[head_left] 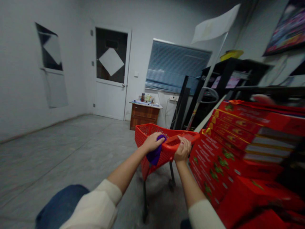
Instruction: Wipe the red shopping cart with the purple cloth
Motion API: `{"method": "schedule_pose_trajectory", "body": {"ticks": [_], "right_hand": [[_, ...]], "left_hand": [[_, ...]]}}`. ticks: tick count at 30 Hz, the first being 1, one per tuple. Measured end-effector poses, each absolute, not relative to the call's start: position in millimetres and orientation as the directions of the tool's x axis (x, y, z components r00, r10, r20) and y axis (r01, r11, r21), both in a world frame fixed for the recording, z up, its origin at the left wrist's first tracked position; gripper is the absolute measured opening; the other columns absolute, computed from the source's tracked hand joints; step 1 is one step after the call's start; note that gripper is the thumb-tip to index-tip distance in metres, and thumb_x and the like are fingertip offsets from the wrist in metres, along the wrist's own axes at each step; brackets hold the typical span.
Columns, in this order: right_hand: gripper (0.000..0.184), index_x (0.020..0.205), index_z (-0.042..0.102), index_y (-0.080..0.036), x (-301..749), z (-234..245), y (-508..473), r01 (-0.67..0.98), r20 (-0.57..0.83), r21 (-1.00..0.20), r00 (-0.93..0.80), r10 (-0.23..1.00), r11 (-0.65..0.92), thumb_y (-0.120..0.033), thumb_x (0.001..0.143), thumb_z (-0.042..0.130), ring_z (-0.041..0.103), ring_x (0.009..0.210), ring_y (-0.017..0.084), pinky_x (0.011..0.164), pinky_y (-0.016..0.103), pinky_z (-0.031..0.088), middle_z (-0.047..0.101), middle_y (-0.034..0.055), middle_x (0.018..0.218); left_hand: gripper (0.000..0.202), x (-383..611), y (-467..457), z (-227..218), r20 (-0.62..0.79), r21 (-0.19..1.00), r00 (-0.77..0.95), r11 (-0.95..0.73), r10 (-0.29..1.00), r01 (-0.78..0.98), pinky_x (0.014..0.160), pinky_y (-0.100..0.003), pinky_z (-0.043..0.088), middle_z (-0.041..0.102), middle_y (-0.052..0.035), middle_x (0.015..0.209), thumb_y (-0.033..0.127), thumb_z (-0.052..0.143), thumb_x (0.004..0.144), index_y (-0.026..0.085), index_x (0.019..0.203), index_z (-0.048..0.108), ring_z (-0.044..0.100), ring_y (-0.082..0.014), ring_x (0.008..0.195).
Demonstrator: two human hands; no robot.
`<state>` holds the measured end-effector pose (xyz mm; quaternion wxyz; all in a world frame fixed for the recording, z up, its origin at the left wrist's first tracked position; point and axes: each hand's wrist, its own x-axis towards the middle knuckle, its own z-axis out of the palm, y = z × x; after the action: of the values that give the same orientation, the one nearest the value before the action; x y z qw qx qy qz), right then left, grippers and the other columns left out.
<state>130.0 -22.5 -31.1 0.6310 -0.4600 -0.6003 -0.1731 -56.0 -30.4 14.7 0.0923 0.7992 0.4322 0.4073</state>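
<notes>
A red plastic shopping cart [145, 133] stands in front of me on a dark metal frame with wheels. My left hand [152, 142] is closed round the purple grip [155, 154] at the left end of the cart's handle. My right hand [182, 150] is closed on the red handle bar [175, 143] at its right end. Both forearms reach forward in cream sleeves. The basket's inside is mostly hidden from here.
Stacks of red cartons [238, 149] crowd the right side beside the cart. Black shelving [228, 76] rises behind them. A small wooden cabinet [144, 116] with bottles stands by a white door [111, 73]. Grey floor [59, 149] stretches to the left.
</notes>
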Motion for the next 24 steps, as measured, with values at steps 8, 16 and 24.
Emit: {"method": "schedule_pose_trajectory", "body": {"ticks": [8, 16, 24], "right_hand": [[0.053, 0.110, 0.070, -0.015, 124, -32, -29, 0.769, 0.922, -0.370, 0.236, 0.306, 0.522, -0.028, 0.094, 0.021, 0.058, 0.112, 0.026, 0.107, 0.052, 0.033, 0.070, 0.0138, 0.110], [0.054, 0.108, 0.070, -0.014, 128, -31, -20, 0.767, 0.918, -0.381, 0.246, 0.311, 0.517, -0.031, 0.094, 0.021, 0.058, 0.112, 0.026, 0.107, 0.050, 0.033, 0.071, 0.0139, 0.111], [0.052, 0.110, 0.070, -0.014, 130, -33, -18, 0.772, 0.920, -0.367, 0.219, 0.326, 0.518, -0.030, 0.094, 0.023, 0.057, 0.112, 0.027, 0.107, 0.052, 0.033, 0.070, 0.0143, 0.111]], "left_hand": [[0.027, -38, -56, 15, 0.672, 0.395, 0.348, -0.713, 0.654, 0.580, 0.094, -0.031, 0.048, 0.066, -0.0043, 0.106, 0.042, 0.050, 0.093, 0.023, 0.107, 0.063, 0.062, -0.0192, 0.100], [0.027, -48, -33, 8, 0.607, 0.523, 0.175, -0.555, 0.776, 0.647, 0.093, -0.034, 0.049, 0.066, -0.0056, 0.103, 0.040, 0.048, 0.093, 0.020, 0.104, 0.064, 0.062, -0.0209, 0.099], [0.031, -42, -40, 2, 0.711, 0.478, 0.293, -0.746, 0.639, 0.464, 0.098, -0.033, 0.047, 0.065, -0.0063, 0.109, 0.043, 0.048, 0.094, 0.021, 0.109, 0.063, 0.060, -0.0195, 0.105]]}}
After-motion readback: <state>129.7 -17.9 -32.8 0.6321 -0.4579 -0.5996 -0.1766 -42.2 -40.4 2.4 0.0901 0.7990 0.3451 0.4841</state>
